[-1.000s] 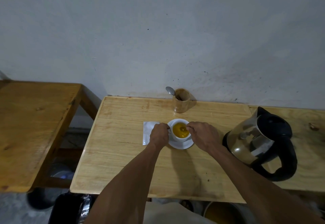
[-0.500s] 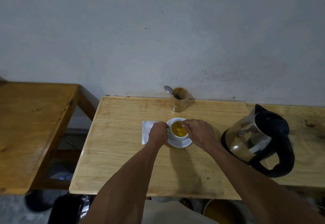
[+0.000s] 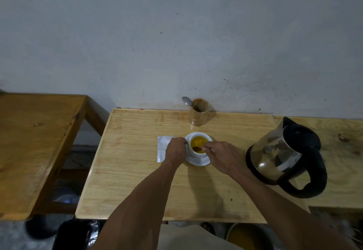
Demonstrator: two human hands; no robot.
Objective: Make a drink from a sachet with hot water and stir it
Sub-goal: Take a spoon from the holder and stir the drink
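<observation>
Cup (image 3: 198,152) sat on a white saucer (image 3: 198,161) about mid-tabletop (image 3: 137,181), full of yellow-orange drink (image 3: 197,141). A spoon (image 3: 197,149) was dipped in at the near side of the cup, bowl looking dark under the liquid.

Right hand (image 3: 222,156) came in from the right, fingers pinched shut on the spoon handle right at the cup's rim. Left hand (image 3: 175,151) was on the cup's left side, fingers curled against it, most likely at the handle, but honestly the handle itself was hidden so I couldn't tell exactly what that grip was closed on.

Sachet (image 3: 162,148), white and flat, lay just left of the saucer, partly under the left hand.

Behind the cup, near the wall, stood a wooden holder (image 3: 199,115) with another spoon (image 3: 186,101) sticking out of it, leaning left. Off to the right was a steel kettle (image 3: 282,155) with a black lid and handle, handle pointing toward the person, well clear of the saucer. A second, darker table (image 3: 35,141) sat off to the left with a gap between them.
</observation>
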